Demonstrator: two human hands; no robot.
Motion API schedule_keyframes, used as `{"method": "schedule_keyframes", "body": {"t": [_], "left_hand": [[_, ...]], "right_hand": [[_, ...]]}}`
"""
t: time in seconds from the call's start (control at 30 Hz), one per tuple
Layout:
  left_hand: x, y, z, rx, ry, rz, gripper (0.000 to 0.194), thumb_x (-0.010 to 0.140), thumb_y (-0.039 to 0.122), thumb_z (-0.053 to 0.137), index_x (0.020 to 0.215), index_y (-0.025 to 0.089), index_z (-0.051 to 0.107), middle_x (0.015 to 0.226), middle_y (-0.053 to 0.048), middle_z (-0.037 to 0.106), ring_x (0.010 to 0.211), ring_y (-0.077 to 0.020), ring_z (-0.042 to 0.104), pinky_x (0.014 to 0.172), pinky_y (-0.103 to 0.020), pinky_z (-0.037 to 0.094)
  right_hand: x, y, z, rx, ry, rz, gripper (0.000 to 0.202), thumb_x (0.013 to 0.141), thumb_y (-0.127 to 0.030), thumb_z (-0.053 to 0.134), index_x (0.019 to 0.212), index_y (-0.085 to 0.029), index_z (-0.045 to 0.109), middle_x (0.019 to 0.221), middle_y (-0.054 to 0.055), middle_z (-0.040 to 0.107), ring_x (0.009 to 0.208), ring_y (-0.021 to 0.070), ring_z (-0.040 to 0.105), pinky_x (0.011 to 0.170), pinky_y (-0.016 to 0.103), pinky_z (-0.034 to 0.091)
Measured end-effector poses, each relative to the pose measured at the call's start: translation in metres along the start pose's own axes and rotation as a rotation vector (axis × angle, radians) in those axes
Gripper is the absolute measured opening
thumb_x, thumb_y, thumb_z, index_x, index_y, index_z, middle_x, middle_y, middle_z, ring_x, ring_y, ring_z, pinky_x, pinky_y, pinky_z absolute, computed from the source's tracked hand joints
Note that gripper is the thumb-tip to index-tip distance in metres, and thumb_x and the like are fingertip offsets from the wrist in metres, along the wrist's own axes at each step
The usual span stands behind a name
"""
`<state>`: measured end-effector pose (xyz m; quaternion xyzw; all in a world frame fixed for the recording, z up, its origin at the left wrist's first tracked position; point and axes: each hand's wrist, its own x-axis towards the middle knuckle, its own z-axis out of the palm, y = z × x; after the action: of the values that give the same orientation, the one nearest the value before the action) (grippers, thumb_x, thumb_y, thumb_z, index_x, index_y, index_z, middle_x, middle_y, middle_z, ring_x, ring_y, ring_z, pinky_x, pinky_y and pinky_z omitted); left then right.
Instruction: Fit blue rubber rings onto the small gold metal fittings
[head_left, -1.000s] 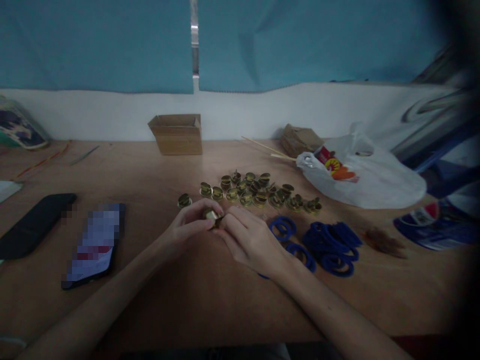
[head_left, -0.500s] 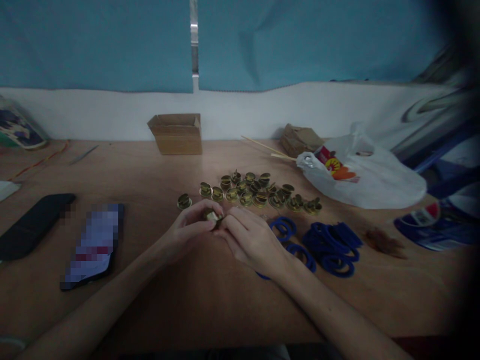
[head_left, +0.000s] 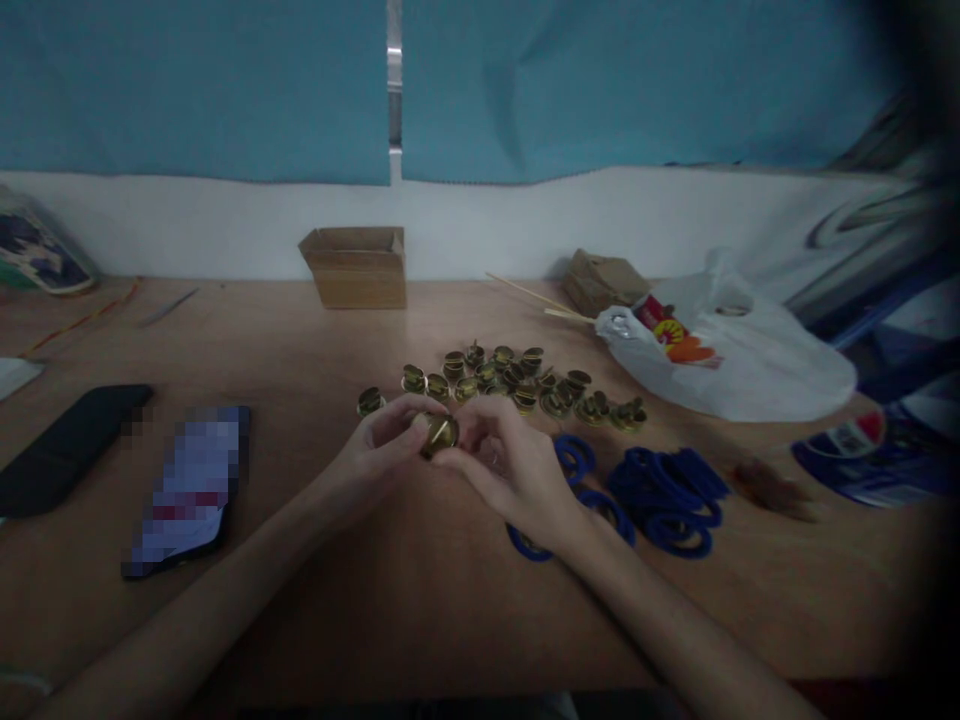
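Observation:
A round brass-coloured metal piece (head_left: 441, 433) is pinched between the thumb and fingers of my left hand (head_left: 380, 445). On its other side, my right hand (head_left: 517, 465) curls with thumb and index finger apart, the fingertips close to the piece's right edge. Whether they touch it is hard to tell. Just beyond both hands, several similar brass pieces (head_left: 556, 400) stand grouped on the wooden table (head_left: 315, 620). Blue rings (head_left: 664, 495) lie piled to the right of my right hand, and one ring (head_left: 531, 543) is partly hidden under my right wrist.
Two phones, one dark (head_left: 71, 445) and one lit (head_left: 187, 490), lie at the left. An open cardboard box (head_left: 360, 280) stands at the back. A crumpled brown packet (head_left: 600, 282), thin sticks (head_left: 529, 292) and a white plastic bag (head_left: 757, 370) occupy the back right.
The brass piece has turned so that its round face shows. My right hand's fingers have loosened and spread from their tighter grip on the piece.

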<state>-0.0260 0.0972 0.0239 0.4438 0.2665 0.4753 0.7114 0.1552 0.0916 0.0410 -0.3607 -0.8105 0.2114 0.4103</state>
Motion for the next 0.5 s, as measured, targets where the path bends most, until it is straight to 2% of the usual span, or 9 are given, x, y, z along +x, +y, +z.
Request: {"method": "schedule_keyframes", "body": {"t": [0.1,0.23,0.4,0.5], "left_hand": [[0.0014,-0.0007,0.0009,-0.007,0.037,0.003,0.024,0.081,0.038,0.068,0.099,0.023,0.066,0.093,-0.001,0.063,0.084,-0.0131,0.058,0.076,-0.024,0.045],[0.0021,-0.0017,0.002,0.063,0.044,0.009,0.028,0.079,0.041,0.069,0.099,0.023,0.065,0.09,-0.001,0.062,0.081,-0.0132,0.058,0.074,-0.025,0.046],[0.003,-0.0052,0.0002,0.194,-0.036,0.06,0.024,0.082,0.038,0.066,0.098,0.02,0.063,0.094,-0.003,0.061,0.081,-0.0132,0.057,0.073,-0.025,0.045],[0.0038,-0.0057,-0.0016,0.275,-0.046,0.079,0.023,0.083,0.035,0.065,0.099,0.019,0.063,0.093,-0.003,0.062,0.082,-0.0143,0.058,0.073,-0.026,0.045]], "right_hand": [[0.0021,-0.0008,0.0005,0.134,-0.002,0.102,0.026,0.087,-0.026,0.062,0.102,-0.024,0.042,0.077,-0.003,0.054,0.065,0.011,0.056,0.057,0.023,0.045],[0.0056,-0.0022,-0.0015,0.246,-0.018,0.129,0.024,0.085,-0.017,0.056,0.103,-0.023,0.041,0.08,-0.003,0.054,0.067,0.0109,0.056,0.059,0.024,0.047],[0.0065,-0.0016,-0.0024,0.193,-0.02,0.179,0.027,0.08,-0.015,0.056,0.101,-0.022,0.042,0.073,-0.005,0.052,0.058,0.0099,0.053,0.049,0.021,0.042],[0.0059,-0.0015,-0.0021,0.091,-0.017,0.158,0.021,0.082,-0.018,0.055,0.099,-0.022,0.043,0.067,-0.006,0.051,0.054,0.009,0.051,0.049,0.021,0.04]]}}
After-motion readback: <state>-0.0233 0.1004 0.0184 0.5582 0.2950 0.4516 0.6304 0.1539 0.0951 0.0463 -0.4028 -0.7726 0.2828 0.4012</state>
